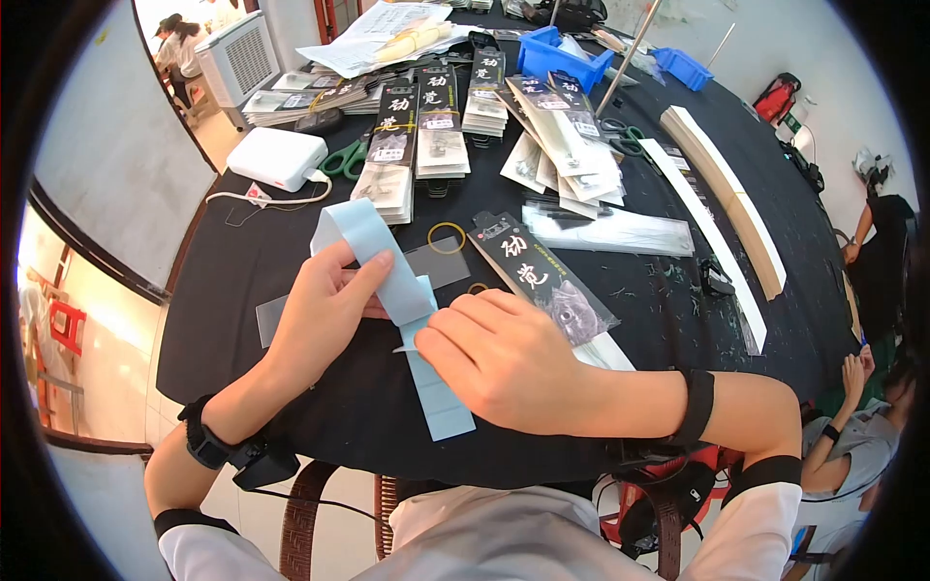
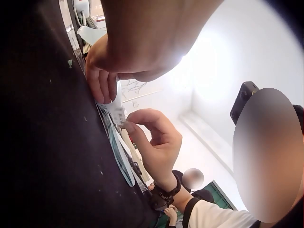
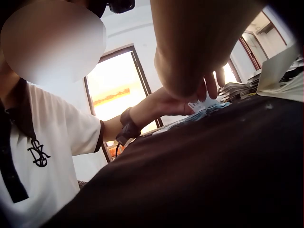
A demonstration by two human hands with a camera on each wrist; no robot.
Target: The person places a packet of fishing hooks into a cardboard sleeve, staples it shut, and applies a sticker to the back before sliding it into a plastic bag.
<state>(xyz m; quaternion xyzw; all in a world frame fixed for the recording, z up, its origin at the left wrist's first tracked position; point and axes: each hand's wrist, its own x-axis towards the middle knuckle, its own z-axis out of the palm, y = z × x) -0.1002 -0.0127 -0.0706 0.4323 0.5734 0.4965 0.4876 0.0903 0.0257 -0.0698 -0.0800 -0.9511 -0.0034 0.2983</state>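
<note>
A light-blue strip (image 1: 441, 402) runs down toward the table's near edge, its far end curled over in a loop. My left hand (image 1: 325, 295) grips the looped part, thumb on top and fingers beneath. Close beside it, my right hand (image 1: 509, 363) is bent over the middle of the strip. Seen from the left wrist, its thumb and forefinger pinch a small whitish label (image 2: 119, 115) with faint print, at the strip's surface. In the head view the right fingers hide most of that label. A black-printed packet (image 1: 528, 257) lies just beyond the right hand.
Stacks of similar packets (image 1: 395, 121) stand farther back, with green-handled scissors (image 1: 344, 161) and a white box with a cable (image 1: 278, 158). A yellow rubber band (image 1: 447, 226) lies near the hands. Long white strips (image 1: 712, 242) and blue trays (image 1: 562, 63) are to the right and back.
</note>
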